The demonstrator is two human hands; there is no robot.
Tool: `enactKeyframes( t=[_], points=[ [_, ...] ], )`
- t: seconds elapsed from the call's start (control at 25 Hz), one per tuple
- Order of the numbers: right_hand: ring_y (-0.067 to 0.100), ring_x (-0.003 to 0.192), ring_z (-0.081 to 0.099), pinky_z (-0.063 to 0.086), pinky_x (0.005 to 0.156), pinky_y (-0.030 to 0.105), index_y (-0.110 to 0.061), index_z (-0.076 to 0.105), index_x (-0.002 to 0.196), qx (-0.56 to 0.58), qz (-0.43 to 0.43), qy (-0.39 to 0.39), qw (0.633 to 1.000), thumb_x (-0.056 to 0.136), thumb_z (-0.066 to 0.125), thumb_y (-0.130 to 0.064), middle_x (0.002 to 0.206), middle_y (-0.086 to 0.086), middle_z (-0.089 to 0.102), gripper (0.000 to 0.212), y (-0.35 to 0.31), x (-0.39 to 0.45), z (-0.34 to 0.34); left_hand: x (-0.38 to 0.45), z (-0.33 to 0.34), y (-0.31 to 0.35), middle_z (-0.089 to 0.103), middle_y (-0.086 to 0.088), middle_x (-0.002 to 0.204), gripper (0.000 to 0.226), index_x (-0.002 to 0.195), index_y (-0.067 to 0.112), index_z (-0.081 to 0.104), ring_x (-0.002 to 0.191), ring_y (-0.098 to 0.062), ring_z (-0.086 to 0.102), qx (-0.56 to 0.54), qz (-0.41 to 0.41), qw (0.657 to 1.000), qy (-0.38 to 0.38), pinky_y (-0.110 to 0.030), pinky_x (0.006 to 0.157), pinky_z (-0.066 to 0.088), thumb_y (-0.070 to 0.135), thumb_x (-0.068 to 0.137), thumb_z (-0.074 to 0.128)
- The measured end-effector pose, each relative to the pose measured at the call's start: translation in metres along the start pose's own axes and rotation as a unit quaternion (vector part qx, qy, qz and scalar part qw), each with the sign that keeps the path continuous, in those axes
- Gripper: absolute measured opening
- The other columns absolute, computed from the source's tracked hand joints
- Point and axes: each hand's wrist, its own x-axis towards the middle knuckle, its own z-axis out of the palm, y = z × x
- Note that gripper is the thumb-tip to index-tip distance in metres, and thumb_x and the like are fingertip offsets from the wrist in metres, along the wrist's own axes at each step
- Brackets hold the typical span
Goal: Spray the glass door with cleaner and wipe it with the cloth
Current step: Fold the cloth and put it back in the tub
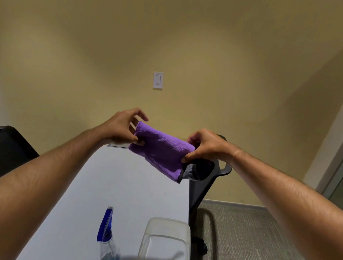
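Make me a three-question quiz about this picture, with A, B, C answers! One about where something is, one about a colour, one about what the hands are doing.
1. Where is the spray bottle?
A. on the table
B. on the floor
C. in a hand

2. What colour is most of the cloth?
A. green
B. purple
C. white

3. How is the cloth held?
A. by no hand
B. by one hand
C. by both hands

Answers:
1 A, it stands on the white table beside a clear tub.
2 B, purple with a grey end.
3 C, the left hand and right hand each pinch an end.
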Motion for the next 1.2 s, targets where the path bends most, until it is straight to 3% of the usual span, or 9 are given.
enactKeyframes(
  t=[0.12,0.2,0.32,0.52,0.64,0.84,1.0,1.12,1.2],
  points=[
    [0.002,0.057,0.06,0.049,0.053,0.02,-0.019,0.074,0.075,-0.041,0.015,-0.019,0.999,0.061,0.093,-0.028,0.071,-0.002,0.073,0.025,0.003,0.0,0.004,-0.002,0.01,-0.004,0.063,0.002,0.099,0.062,0.107,0.031,0.059,0.068,-0.017,0.063,0.012,0.014,0.999,-0.036,-0.03,0.064,0.055,0.018,0.057,0.092],
    [0.0,0.055,0.059,0.047,0.052,0.018,-0.024,0.071,0.07,-0.062,0.027,-0.033,0.997,0.061,0.093,-0.029,0.066,-0.007,0.071,0.024,0.005,0.0,0.008,-0.001,0.016,-0.007,0.066,0.002,0.097,0.057,0.105,0.028,0.061,0.07,-0.017,0.062,0.025,0.021,0.998,-0.061,-0.031,0.069,0.055,0.026,0.058,0.093],
    [-0.002,0.055,0.061,0.047,0.051,0.016,-0.026,0.072,0.071,-0.073,0.052,-0.044,0.995,0.06,0.093,-0.031,0.067,-0.009,0.072,0.024,0.009,0.0,0.016,-0.001,0.03,-0.016,0.068,0.0,0.089,0.047,0.099,0.025,0.063,0.067,-0.009,0.059,0.048,0.028,0.994,-0.097,-0.024,0.064,0.048,0.026,0.062,0.09],
    [0.007,0.064,0.067,0.052,0.055,0.019,-0.021,0.075,0.079,-0.041,0.105,-0.062,0.992,0.067,0.09,-0.027,0.073,-0.004,0.073,0.02,0.017,-0.002,0.035,-0.002,0.056,-0.035,0.07,-0.012,0.08,0.039,0.095,0.016,0.063,0.064,-0.014,0.055,0.057,0.015,0.991,-0.116,-0.027,0.06,0.045,0.016,0.064,0.087],
    [0.012,0.071,0.069,0.057,0.061,0.024,-0.018,0.076,0.081,-0.037,0.14,-0.052,0.988,0.069,0.088,-0.024,0.078,0.0,0.073,0.018,0.023,-0.004,0.05,-0.004,0.071,-0.047,0.071,-0.007,0.079,0.038,0.094,0.012,0.067,0.068,-0.017,0.061,0.056,-0.002,0.99,-0.127,-0.029,0.061,0.05,0.017,0.063,0.088],
    [0.017,0.08,0.07,0.061,0.073,0.03,-0.012,0.078,0.085,-0.045,0.191,-0.033,0.98,0.069,0.088,-0.024,0.085,0.004,0.074,0.023,0.037,-0.013,0.077,-0.009,0.102,-0.06,0.067,-0.005,0.077,0.037,0.09,0.013,0.07,0.068,-0.014,0.059,0.033,-0.05,0.99,-0.124,-0.022,0.054,0.044,0.023,0.06,0.089],
    [0.016,0.078,0.068,0.057,0.061,0.022,-0.009,0.076,0.084,-0.025,0.245,0.001,0.969,0.069,0.088,-0.022,0.084,0.006,0.072,0.023,0.054,-0.018,0.101,-0.014,0.132,-0.064,0.069,-0.011,0.084,0.034,0.087,0.005,0.072,0.082,-0.023,0.065,0.009,-0.102,0.987,-0.122,-0.035,0.07,0.059,0.021,0.063,0.089],
    [0.014,0.071,0.066,0.048,0.051,0.017,-0.011,0.076,0.076,-0.007,0.277,0.022,0.961,0.068,0.089,-0.021,0.077,0.004,0.071,0.018,0.07,-0.02,0.118,-0.017,0.152,-0.066,0.071,-0.017,0.088,0.031,0.084,-0.001,0.071,0.084,-0.028,0.07,-0.027,-0.148,0.981,-0.125,-0.043,0.08,0.06,0.016,0.066,0.088],
    [0.013,0.066,0.065,0.05,0.051,0.02,-0.011,0.077,0.071,0.006,0.298,0.045,0.953,0.066,0.09,-0.022,0.07,0.004,0.071,0.018,0.08,-0.021,0.128,-0.02,0.164,-0.066,0.071,-0.019,0.088,0.027,0.08,-0.002,0.07,0.084,-0.03,0.07,-0.053,-0.181,0.975,-0.114,-0.045,0.08,0.06,0.013,0.066,0.087]
  ],
)
